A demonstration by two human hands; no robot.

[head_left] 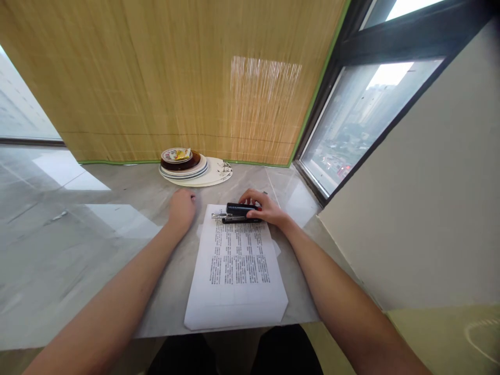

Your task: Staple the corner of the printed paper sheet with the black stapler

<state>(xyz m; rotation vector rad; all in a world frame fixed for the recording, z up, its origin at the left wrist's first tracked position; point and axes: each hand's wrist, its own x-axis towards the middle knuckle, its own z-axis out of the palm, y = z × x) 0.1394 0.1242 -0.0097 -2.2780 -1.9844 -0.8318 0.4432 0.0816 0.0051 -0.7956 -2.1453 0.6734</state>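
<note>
A black stapler (239,210) lies crosswise over the top part of a printed sheet of paper (236,307). A silvery metal piece (219,215) sticks out from its left end, between the upper arm and the base. My right hand (262,205) is closed round the stapler's right end, fingers behind and thumb in front. My left hand (182,209) rests as a fist on the counter, left of the paper's top corner and apart from it. Nothing shows in its curled fingers. Other paper edges peek out from under the sheet at both sides.
A grey marble-look counter (97,260) spreads to the left. Stacked plates (183,169) with a small yellow packet (182,154) on top stand at the back, before a bamboo blind (175,78). A window (351,120) and a white wall (422,198) bound the right side.
</note>
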